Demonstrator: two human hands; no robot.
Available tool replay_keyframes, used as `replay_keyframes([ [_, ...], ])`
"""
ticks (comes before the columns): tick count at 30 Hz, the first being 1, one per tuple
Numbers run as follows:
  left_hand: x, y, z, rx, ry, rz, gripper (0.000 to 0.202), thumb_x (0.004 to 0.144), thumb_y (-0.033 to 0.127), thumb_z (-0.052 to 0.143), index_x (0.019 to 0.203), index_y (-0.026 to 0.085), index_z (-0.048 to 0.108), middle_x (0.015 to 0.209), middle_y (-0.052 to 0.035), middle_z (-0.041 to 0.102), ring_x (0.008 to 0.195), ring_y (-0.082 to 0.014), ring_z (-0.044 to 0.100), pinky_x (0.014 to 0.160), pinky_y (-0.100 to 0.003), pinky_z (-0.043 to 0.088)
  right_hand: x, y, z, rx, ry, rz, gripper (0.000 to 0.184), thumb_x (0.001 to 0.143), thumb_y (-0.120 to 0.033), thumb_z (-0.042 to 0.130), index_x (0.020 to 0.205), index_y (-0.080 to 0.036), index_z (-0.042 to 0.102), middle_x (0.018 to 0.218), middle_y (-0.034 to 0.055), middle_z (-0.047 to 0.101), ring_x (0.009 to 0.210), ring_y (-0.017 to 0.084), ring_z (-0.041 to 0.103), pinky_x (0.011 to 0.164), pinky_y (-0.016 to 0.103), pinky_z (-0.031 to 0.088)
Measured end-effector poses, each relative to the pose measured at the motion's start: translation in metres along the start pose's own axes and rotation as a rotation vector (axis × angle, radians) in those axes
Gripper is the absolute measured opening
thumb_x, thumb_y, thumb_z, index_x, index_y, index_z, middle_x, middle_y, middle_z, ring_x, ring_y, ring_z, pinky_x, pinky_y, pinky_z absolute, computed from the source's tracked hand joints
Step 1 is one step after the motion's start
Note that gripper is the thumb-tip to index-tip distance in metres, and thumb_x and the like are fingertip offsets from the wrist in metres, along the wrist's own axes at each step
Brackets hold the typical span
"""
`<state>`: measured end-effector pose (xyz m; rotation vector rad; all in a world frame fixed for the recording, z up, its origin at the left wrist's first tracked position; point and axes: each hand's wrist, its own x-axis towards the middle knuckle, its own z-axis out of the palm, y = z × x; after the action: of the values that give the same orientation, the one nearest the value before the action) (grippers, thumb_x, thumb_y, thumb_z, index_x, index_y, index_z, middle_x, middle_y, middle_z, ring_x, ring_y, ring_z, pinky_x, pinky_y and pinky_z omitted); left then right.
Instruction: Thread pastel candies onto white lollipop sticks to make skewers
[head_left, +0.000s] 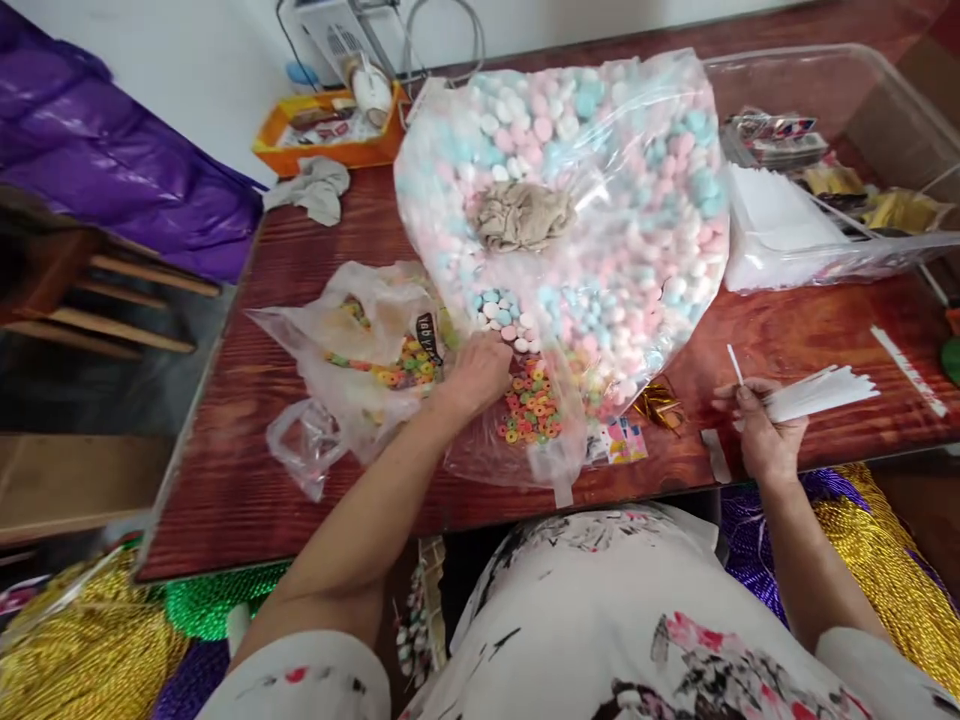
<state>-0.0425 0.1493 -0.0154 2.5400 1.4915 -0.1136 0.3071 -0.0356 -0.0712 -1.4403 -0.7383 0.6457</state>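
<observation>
My left hand reaches into the mouth of a big clear plastic bag full of pastel pink, blue and white round pieces. Its fingers are curled down beside some loose pastel pieces, with the fingertips hidden. Small orange, yellow and green rings lie in clear plastic just below that hand. On the right, my right hand grips a bundle of thin white sticks. One single white stick stands up apart between its thumb and fingers.
Another plastic bag of colored rings lies left of my left hand. A crumpled brown cloth rests on the big bag. A clear bin stands at right, an orange tray at the back left. Shiny fringe hangs below the table.
</observation>
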Motion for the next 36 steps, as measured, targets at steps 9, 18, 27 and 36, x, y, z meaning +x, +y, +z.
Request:
replay_keyframes([
  [9, -0.014, -0.005, 0.018, 0.135, 0.101, 0.185, 0.021, 0.082, 0.005, 0.048, 0.085, 0.013, 0.067, 0.107, -0.0169, 0.065, 0.104, -0.0300, 0.058, 0.093, -0.042, 0.048, 0.000, 0.013, 0.007, 0.021, 0.016, 0.014, 0.032, 0.076, -0.033, 0.074, 0.103, -0.015, 0.073, 0.059, -0.0052, 0.057, 0.052, 0.007, 0.049, 0.050, 0.022, 0.036],
  [18, -0.014, -0.014, 0.023, -0.484, 0.461, 0.170, 0.011, 0.077, 0.013, 0.064, 0.084, 0.019, 0.071, 0.087, -0.0046, 0.067, 0.093, -0.0260, 0.063, 0.092, -0.039, 0.049, -0.014, -0.019, 0.018, 0.061, -0.073, 0.028, 0.029, 0.085, -0.037, 0.067, 0.104, -0.016, 0.071, 0.050, -0.0090, 0.040, 0.044, 0.006, 0.034, 0.042, 0.021, 0.026],
  [27, -0.083, 0.076, 0.000, -1.937, 0.562, -0.177, 0.036, 0.060, 0.023, 0.091, 0.094, 0.023, 0.078, 0.089, -0.0006, 0.076, 0.080, -0.0149, 0.071, 0.070, -0.024, 0.060, -0.087, -0.065, 0.065, -0.102, -0.622, -0.038, 0.027, 0.094, -0.028, 0.059, 0.114, -0.020, 0.074, 0.058, -0.0026, 0.051, 0.052, 0.010, 0.045, 0.049, 0.024, 0.037],
  [36, -0.094, 0.082, 0.012, -1.924, 0.736, -0.137, 0.037, 0.057, 0.027, 0.095, 0.090, 0.025, 0.079, 0.093, -0.0004, 0.078, 0.085, -0.0146, 0.072, 0.080, -0.025, 0.060, -0.098, -0.054, 0.092, -0.120, -0.656, -0.158, 0.030, 0.094, -0.024, 0.057, 0.120, -0.025, 0.073, 0.070, 0.0010, 0.061, 0.058, 0.012, 0.047, 0.057, 0.025, 0.046],
])
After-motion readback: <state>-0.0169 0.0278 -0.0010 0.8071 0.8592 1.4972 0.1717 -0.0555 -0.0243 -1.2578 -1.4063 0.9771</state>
